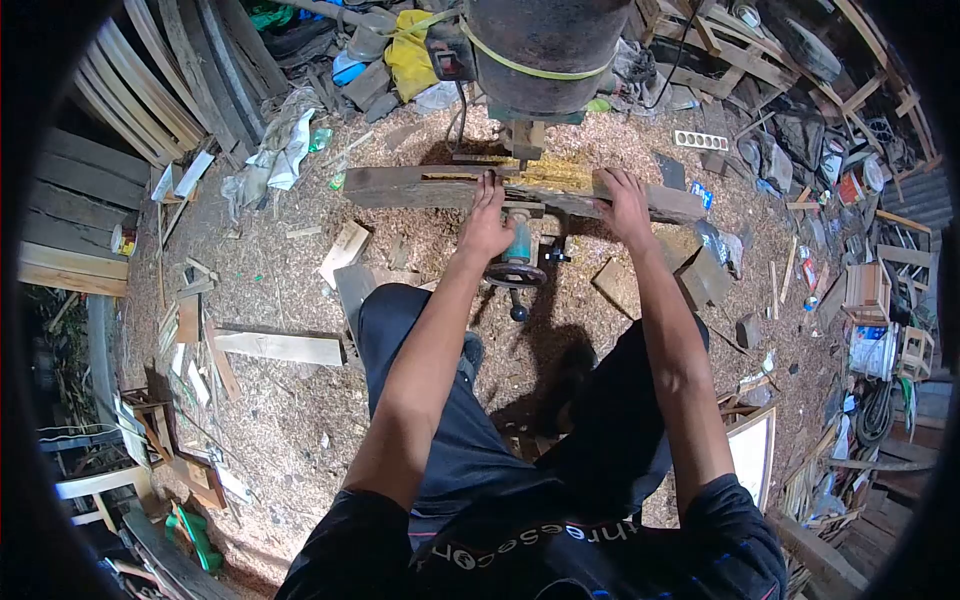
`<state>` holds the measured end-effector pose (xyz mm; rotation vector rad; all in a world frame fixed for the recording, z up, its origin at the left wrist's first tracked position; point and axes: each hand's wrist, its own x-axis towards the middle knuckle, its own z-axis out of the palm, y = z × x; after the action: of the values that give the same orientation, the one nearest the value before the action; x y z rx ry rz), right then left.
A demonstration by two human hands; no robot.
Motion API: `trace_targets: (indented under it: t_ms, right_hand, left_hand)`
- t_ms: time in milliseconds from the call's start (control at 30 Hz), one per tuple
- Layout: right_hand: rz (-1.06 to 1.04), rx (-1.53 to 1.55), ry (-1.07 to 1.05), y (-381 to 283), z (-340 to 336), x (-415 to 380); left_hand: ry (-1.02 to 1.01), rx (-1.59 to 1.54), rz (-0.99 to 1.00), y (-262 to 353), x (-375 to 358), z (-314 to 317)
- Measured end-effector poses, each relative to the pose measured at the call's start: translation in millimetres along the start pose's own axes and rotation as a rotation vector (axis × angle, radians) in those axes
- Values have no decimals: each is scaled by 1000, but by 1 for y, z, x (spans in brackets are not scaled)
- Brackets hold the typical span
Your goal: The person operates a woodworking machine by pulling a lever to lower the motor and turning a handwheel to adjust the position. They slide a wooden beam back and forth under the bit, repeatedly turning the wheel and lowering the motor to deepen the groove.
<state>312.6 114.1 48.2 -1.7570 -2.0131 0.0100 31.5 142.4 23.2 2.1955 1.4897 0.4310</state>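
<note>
A long, weathered wooden board (395, 190) lies crosswise in front of me, on a machine below a big dark housing (545, 60) with a yellow-green band around it. My left hand (487, 225) holds the near edge around the board's middle, fingers reaching over its top. Toward the right end, my right hand (625, 208) grips the board with its fingers over the upper edge and the thumb on the near side. Between the hands, yellowish fresh wood and sawdust (555, 172) show along the far edge. Below the board sits a handwheel (515, 274) with a knobbed handle.
Wood shavings cover the ground (285, 235). Offcuts lie about, including a pale plank (280, 347) at left and a square block (617, 287) at right. Boards (140, 85) lean at upper left. A white power strip (700, 140) and mixed clutter lie at upper right.
</note>
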Motion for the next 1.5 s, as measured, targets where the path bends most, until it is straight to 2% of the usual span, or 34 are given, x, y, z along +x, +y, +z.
trace_targets:
  t_ms: [133,233,500,900,1100,1200,1300,1333,1433,1500]
  right_hand:
    - [8,-8,-12,2,-4,-1]
    - [7,7,-3,2,-3,-2]
    - [-19,39,64,4,5,-5]
    - [60,-29,60,-13,8,-7]
    - [45,-10,168,-30,15,-14]
    - [71,56,190,-51,19,-23]
    - [109,153,178,-74,23,-40]
    - [113,191,166,-80,26,-47]
    - [133,279,177,-97,37,-69]
    - [201,353,122,-103,50,-87]
  left_hand:
    - [-1,62,11,7,-2,-2]
    - [76,-56,64,7,-3,-2]
    - [53,-71,96,-4,-5,2]
    - [137,-14,-22,-15,-20,-3]
    - [149,-23,-41,-10,-30,-3]
    - [267,-168,33,-20,-40,19]
    - [307,-242,-32,-14,-63,34]
    - [273,-357,-95,-5,-75,31]
    - [260,-448,-140,-2,-97,46]
    - [284,-438,-79,4,-111,49]
